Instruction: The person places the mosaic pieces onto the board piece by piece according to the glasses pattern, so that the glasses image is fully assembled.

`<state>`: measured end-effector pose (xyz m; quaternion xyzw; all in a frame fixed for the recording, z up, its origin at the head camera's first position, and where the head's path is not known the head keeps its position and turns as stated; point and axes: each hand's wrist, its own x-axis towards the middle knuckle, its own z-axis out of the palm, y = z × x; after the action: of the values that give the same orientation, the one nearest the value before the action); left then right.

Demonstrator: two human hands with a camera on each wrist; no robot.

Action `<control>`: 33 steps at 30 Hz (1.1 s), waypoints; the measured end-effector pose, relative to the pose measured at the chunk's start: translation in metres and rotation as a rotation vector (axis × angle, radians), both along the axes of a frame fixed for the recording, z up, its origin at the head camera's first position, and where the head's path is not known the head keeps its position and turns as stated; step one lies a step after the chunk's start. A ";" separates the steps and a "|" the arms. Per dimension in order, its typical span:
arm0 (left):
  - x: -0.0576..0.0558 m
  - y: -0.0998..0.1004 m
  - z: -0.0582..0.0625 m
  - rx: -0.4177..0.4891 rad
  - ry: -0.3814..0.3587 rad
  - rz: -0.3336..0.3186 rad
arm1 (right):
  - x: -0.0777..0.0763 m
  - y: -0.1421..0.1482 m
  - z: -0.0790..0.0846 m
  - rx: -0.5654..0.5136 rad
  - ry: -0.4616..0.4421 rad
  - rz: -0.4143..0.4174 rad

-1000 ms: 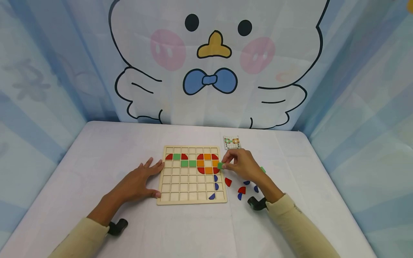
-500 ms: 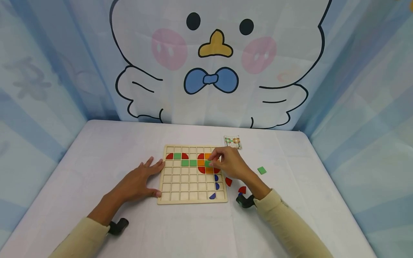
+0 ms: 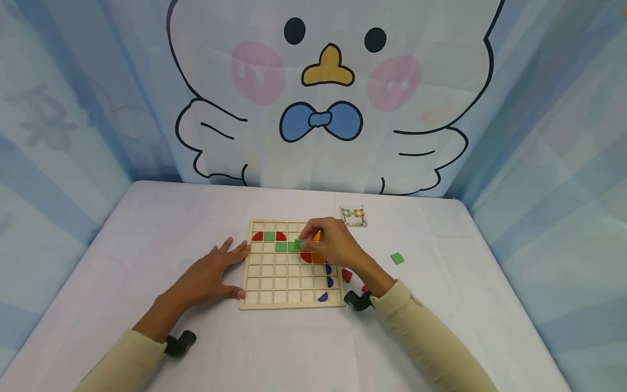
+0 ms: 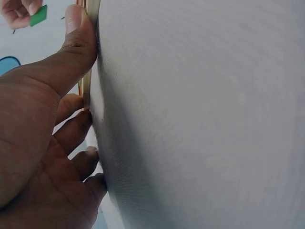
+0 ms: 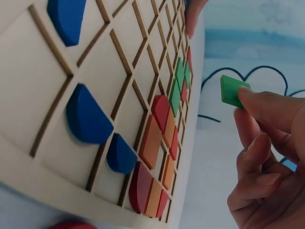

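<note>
A pale wooden grid board [image 3: 266, 283] lies on the white-covered table. My left hand [image 3: 203, 277] rests against its left edge, fingers spread and thumb near the front corner. Between thumb and fingertips my right hand [image 3: 335, 242] pinches a green square tile [image 5: 231, 90], held above the board and apart from it in the right wrist view. Set in the grid are green squares [image 3: 281, 246], red rounded pieces [image 3: 257, 236], orange squares [image 5: 150, 142] and blue rounded pieces [image 5: 88, 117]. The right hand hides part of the upper right cells in the head view.
A small pattern card [image 3: 354, 216] lies behind the board's right corner. To the right are a loose green tile [image 3: 397, 258] and a red piece [image 3: 347, 275]; the right forearm covers others. A printed curtain [image 3: 318, 158] hangs behind the table.
My right hand has carried the green tile leftward from the board's right edge to over its upper middle. The left hand keeps its place at the board's edge.
</note>
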<state>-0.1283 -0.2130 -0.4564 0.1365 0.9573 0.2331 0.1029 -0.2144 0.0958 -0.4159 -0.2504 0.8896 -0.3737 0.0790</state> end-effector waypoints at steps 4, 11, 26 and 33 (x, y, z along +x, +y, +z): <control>0.000 -0.001 0.000 -0.003 -0.005 0.002 | -0.001 -0.008 -0.001 -0.004 0.007 0.009; -0.001 -0.001 0.000 -0.004 -0.002 -0.003 | -0.004 -0.023 0.003 -0.003 0.033 0.041; 0.000 -0.003 0.000 0.021 -0.004 -0.019 | -0.020 -0.063 0.003 0.016 0.062 0.068; -0.001 -0.004 0.000 0.021 -0.002 -0.024 | -0.029 -0.081 0.000 0.073 0.059 0.042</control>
<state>-0.1290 -0.2170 -0.4559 0.1490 0.9530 0.2418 0.1051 -0.2430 0.0144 -0.4159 -0.2772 0.8991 -0.3315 0.0695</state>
